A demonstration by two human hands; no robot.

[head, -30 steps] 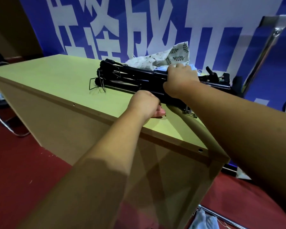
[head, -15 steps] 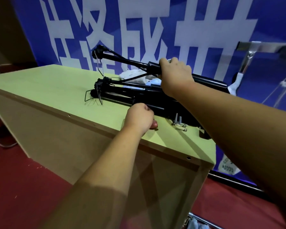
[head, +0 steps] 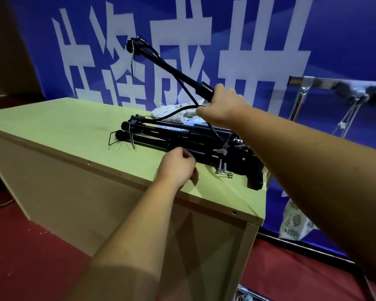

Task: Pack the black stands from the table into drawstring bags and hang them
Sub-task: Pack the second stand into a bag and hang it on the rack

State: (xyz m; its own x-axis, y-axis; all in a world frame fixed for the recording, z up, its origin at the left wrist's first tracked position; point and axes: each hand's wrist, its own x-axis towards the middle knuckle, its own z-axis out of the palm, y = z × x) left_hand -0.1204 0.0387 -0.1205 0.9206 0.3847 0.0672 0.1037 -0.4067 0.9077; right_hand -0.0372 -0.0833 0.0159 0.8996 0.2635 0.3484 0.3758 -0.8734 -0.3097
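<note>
A slim black folded metal stand (head: 172,68) tilts up over the pile of black stands (head: 182,140) on the pale green table (head: 63,127). The right hand (head: 224,107) has its fingers wrapped round the shaft (arm outstretched). The left hand (head: 178,166) is curled against the pile; I cannot tell whether it holds anything.

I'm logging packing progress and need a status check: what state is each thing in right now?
Lifted stand: folded, raised off the table, tilted, gripped by the right hand.
Other stands: folded, lying piled on the table.
Left hand: fingers curled against the pile; grip unclear.
Cloth bag: crumpled on the table behind the pile.
Leaf-print bag: low beyond the table's right end; hanging or not, unclear.
</note>
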